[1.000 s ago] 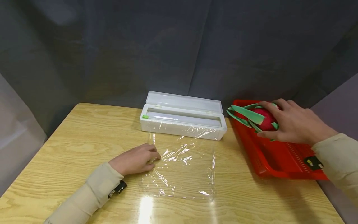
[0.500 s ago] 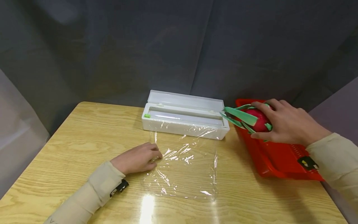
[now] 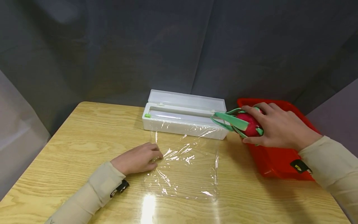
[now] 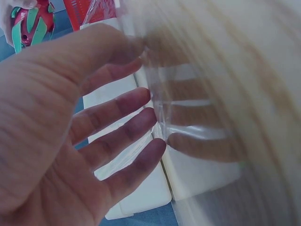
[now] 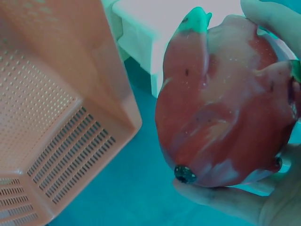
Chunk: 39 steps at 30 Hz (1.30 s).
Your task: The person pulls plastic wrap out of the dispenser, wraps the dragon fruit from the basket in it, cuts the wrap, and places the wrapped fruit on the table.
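Observation:
A red dragon fruit (image 3: 250, 124) with long green leaves is gripped in my right hand (image 3: 277, 126), above the left rim of the red basket. Its leaves point left, over the right end of the white cling film box. My left hand (image 3: 138, 158) rests at the left edge of a sheet of clear cling film (image 3: 181, 174) that lies on the table. In the left wrist view, its fingertips (image 4: 149, 115) touch the film, with the fingers loosely extended and nothing held. The sheet runs from the white cling film box (image 3: 184, 129), whose lid is up and whose roll shows inside.
The red plastic basket (image 3: 279, 163) with perforated walls stands at the right of the wooden table (image 3: 92, 133). A green slider (image 3: 147, 115) sits at the box's left end. A dark curtain (image 3: 139, 46) hangs behind the table.
My right hand has moved left with the dragon fruit, from over the basket towards the cling film box. My left hand has stayed at the film's edge.

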{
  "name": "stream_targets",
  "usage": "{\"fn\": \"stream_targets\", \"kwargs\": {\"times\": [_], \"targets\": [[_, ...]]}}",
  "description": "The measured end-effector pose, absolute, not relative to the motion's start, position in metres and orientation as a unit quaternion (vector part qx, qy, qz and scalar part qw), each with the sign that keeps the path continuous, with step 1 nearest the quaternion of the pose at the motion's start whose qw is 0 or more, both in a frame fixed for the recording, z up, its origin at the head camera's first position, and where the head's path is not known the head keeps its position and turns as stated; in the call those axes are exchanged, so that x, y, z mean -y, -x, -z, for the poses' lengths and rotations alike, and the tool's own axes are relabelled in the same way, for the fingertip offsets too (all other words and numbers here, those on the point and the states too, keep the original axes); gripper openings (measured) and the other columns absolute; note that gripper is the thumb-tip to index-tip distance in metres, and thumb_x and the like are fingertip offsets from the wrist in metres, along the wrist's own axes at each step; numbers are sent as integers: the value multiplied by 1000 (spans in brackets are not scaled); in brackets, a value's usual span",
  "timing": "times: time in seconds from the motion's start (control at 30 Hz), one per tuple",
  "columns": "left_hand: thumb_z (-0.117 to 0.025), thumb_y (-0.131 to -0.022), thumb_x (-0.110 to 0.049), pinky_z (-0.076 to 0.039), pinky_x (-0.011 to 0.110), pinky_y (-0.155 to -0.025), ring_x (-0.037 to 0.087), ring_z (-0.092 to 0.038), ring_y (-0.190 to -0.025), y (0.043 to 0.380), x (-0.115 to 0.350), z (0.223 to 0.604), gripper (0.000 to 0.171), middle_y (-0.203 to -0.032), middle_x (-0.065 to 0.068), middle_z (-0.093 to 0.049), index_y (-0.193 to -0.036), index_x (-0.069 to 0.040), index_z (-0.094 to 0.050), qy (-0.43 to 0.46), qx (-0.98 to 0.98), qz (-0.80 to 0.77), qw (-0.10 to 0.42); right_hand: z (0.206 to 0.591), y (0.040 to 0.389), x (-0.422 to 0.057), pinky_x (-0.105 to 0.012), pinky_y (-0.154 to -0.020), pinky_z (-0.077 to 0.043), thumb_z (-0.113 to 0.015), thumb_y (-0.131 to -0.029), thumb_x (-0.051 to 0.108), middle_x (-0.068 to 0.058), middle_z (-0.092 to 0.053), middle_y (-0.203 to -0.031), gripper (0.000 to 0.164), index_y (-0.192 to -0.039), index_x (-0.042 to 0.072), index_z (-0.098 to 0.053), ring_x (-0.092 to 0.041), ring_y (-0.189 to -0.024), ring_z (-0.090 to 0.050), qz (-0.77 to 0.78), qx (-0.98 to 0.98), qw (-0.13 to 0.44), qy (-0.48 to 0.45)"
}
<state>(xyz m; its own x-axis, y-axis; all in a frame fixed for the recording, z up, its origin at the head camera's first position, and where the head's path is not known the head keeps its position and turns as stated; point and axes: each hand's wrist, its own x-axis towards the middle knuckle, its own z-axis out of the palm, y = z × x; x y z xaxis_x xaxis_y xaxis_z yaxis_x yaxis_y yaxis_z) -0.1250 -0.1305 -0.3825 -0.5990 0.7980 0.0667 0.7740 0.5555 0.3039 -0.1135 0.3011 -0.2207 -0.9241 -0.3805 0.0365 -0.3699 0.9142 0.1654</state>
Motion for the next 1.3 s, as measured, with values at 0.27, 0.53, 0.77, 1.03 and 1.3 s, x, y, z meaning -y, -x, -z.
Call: {"fn": "stream_targets", "kwargs": {"times": [0.27,0.53,0.77,1.03,1.3], "targets": [[-70,-95,-16,-57,33,-97,16,-64,-104,123,132,381,24,-114,3,-71,-117,-11,-76,-444,-882,-152,42,226,107,-289,-48,-65,-61,-87,-70,62,-12,-55,-138,100,-152,26,-43,-39,-117,-53,83,973,46,-209],[-70,-95,-17,-58,33,-97,17,-65,-105,121,133,380,24,-114,3,-72,-117,-11,-76,-444,-882,-150,38,229,102,-276,-46,-60,-58,-82,-73,69,-13,-56,-142,99,-154,28,-43,-39,-121,-55,73,972,46,-220],[-70,-94,-16,-58,33,-97,17,-65,-105,120,134,379,23,-113,3,-72,-116,-11,-76,-446,-881,-154,36,236,96,-266,-40,-54,-55,-82,-73,67,-10,-58,-137,98,-154,26,-44,-34,-116,-58,61,963,69,-252],[-70,-94,-15,-58,32,-96,16,-65,-104,119,134,378,23,-113,3,-72,-116,-11,-76,-448,-880,-154,37,244,88,-253,-35,-53,-53,-85,-70,64,-8,-58,-138,99,-153,28,-45,-30,-111,-58,45,962,73,-261],[-70,-94,-15,-58,33,-96,17,-65,-104,119,133,378,25,-113,4,-72,-117,-11,-76,-450,-879,-154,38,253,82,-247,-34,-52,-53,-86,-71,63,-14,-57,-140,98,-152,25,-45,-35,-115,-57,32,959,76,-271]]}}
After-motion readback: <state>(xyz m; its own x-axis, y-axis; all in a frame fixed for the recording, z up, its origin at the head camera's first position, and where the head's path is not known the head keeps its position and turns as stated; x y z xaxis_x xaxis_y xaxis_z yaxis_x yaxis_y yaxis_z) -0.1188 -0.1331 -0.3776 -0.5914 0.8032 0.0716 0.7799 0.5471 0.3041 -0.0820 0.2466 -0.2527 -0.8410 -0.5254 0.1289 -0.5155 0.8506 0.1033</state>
